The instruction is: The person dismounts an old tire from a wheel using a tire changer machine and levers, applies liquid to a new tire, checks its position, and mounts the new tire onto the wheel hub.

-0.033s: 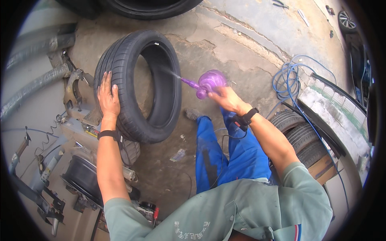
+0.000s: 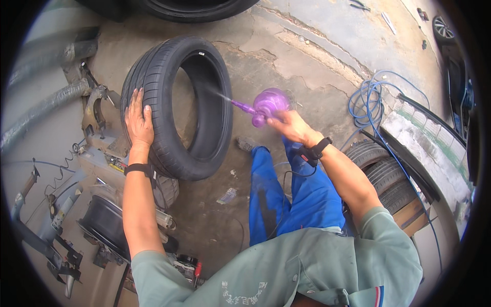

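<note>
A black tyre (image 2: 164,97) stands upright on the floor, its inner side facing right. My left hand (image 2: 139,122) lies flat against its tread on the left, fingers stretched and slightly apart. To the right of the tyre, my right hand (image 2: 292,126) is wrapped round the neck of a purple spray bottle (image 2: 272,103), whose long nozzle (image 2: 244,106) points left at the tyre's opening. A thin white mist (image 2: 219,94) leaves the nozzle tip toward the inner wall. The nozzle does not touch the tyre. My right fingers partly hide behind the bottle's head.
Tyre-machine arms (image 2: 56,225) and a black wheel rim (image 2: 105,225) crowd the left. Another tyre (image 2: 197,13) lies at the far edge. A coiled blue hose (image 2: 365,105) and stacked tyres (image 2: 383,176) are at my right. A crumpled wrapper (image 2: 227,195) lies on the floor.
</note>
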Demonstrator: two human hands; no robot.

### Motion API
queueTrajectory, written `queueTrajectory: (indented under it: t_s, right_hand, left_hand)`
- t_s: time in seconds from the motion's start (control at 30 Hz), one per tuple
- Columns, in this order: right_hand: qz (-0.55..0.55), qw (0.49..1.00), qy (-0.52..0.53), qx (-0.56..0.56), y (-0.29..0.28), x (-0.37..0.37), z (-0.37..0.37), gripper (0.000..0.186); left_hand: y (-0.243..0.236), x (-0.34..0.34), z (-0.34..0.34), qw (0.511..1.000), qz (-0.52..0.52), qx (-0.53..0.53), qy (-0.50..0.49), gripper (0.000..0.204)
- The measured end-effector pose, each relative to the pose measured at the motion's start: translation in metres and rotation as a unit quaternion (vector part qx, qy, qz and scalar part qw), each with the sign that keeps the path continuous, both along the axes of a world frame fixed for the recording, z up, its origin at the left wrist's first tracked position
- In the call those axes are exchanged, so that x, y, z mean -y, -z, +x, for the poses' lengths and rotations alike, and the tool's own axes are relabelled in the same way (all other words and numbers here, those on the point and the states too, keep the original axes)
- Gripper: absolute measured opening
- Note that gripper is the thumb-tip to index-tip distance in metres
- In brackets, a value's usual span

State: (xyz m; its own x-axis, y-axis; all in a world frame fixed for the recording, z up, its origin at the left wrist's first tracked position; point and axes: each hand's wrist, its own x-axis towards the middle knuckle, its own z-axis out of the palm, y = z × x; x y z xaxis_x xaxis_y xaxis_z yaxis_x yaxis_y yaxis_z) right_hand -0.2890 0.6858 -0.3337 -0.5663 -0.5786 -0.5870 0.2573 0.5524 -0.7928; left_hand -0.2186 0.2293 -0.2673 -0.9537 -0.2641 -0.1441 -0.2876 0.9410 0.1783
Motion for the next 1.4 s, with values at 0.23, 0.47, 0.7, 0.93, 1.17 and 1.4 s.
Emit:
queueTrajectory:
  t_s: [0.23, 0.47, 0.7, 0.93, 1.17, 1.4]
  right_hand:
    - [-0.031, 0.988, -0.150, 0.030, -0.026, -0.011, -0.007, 0.039]
    - [-0.089, 0.957, -0.275, -0.009, -0.027, -0.008, 0.007, 0.031]
    - [0.005, 0.919, -0.393, 0.002, 0.001, 0.005, 0.036, 0.041]
    - [0.179, 0.869, -0.461, 0.013, 0.029, 0.019, 0.062, 0.047]
    - [0.279, 0.914, -0.292, 0.027, 0.076, 0.005, 0.044, 0.047]
    - [0.245, 0.969, -0.034, -0.010, 0.085, -0.016, 0.006, 0.050]
  left_hand:
    - [0.000, 0.012, 0.002, 1.000, 0.023, -0.009, 0.010, 0.052]
    - [0.003, 0.032, 0.015, 0.999, 0.034, -0.019, 0.018, 0.052]
    - [0.005, 0.035, 0.015, 0.998, 0.043, -0.031, 0.016, 0.051]
    - [0.007, 0.029, 0.016, 0.998, 0.036, -0.038, 0.018, 0.052]
    - [0.005, 0.017, 0.014, 0.998, 0.028, -0.045, 0.025, 0.051]
    - [0.005, 0.000, 0.015, 0.999, 0.000, -0.043, 0.023, 0.052]
